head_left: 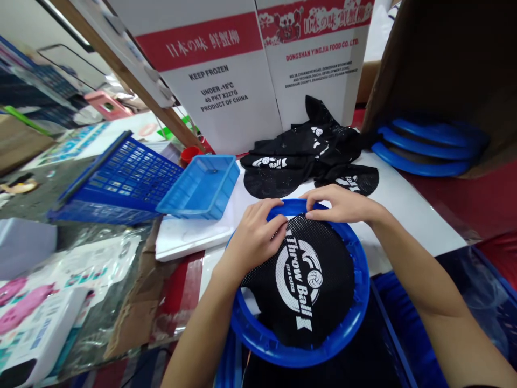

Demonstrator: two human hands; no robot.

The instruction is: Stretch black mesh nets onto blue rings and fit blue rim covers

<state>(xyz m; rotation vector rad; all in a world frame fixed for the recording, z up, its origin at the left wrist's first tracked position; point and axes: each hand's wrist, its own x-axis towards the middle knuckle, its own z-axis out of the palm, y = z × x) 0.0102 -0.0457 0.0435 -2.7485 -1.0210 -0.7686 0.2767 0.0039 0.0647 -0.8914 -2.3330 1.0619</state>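
Note:
In front of me a blue plastic ring [361, 302] surrounds a round black mesh cloth [335, 269] printed "Throw Ball" in white. My left hand [258, 234] is closed at the ring's upper left, thumb and fingers pinching the mesh edge by the rim. On the other side of the top, my right hand [337, 205] pinches the mesh edge against the rim between thumb and fingers. At the lower left the mesh stands away from the ring and a gap shows. Beyond the ring lies a pile of black mesh cloths [278, 180] with the same print.
A blue tray [197, 188] and a blue basket [121, 178] stand at the left. White cartons [238, 118] rise behind the pile. Several blue rings [424, 151] are stacked in a brown cardboard box [436, 64] at the right. A blue crate [388, 328] is below.

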